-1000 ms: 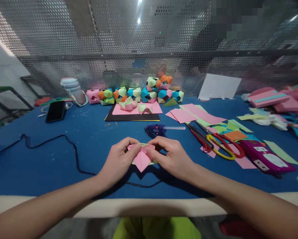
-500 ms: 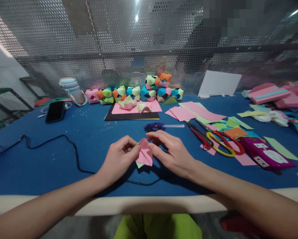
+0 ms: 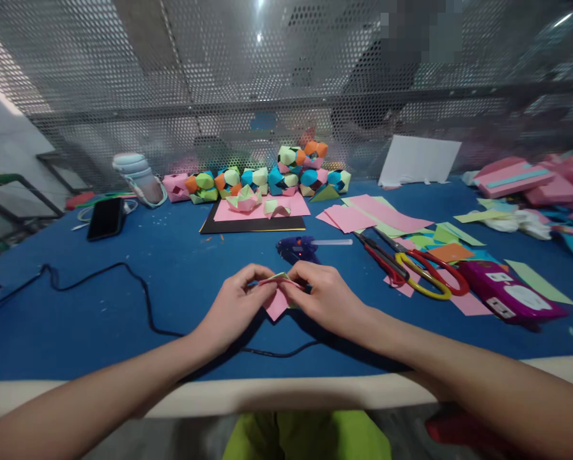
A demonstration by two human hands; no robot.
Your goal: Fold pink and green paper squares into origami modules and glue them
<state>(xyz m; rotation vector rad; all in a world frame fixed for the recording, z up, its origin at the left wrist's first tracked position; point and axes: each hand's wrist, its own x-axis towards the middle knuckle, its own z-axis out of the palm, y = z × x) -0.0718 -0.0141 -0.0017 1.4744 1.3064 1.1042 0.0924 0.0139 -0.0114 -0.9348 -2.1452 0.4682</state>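
Note:
Between my two hands is a small folded paper piece [image 3: 276, 305], pink with light green edges, its point facing me. My left hand [image 3: 236, 303] pinches its left side between thumb and fingers. My right hand [image 3: 327, 294] pinches the right side the same way; its fingertips are partly hidden behind the paper. Just beyond the hands lies a dark blue glue gun [image 3: 296, 245] with a clear glue stick out of its back end. Farther back, two folded pink and green pieces [image 3: 244, 199] rest on pink paper [image 3: 293, 206] over a black sheet [image 3: 252, 225].
Folded paper balls [image 3: 229, 182] line the back by the mesh panel. Scissors [image 3: 423, 275], pink sheets [image 3: 386, 214] and a purple pack [image 3: 513, 294] lie to the right. A phone [image 3: 106, 218], a bottle [image 3: 140, 176] and a black cord [image 3: 147, 300] are on the left.
My right hand has closed in on the paper, its raised fingers now pinching the right side. The paper has turned, with its pink point now toward me and its top edges spread.

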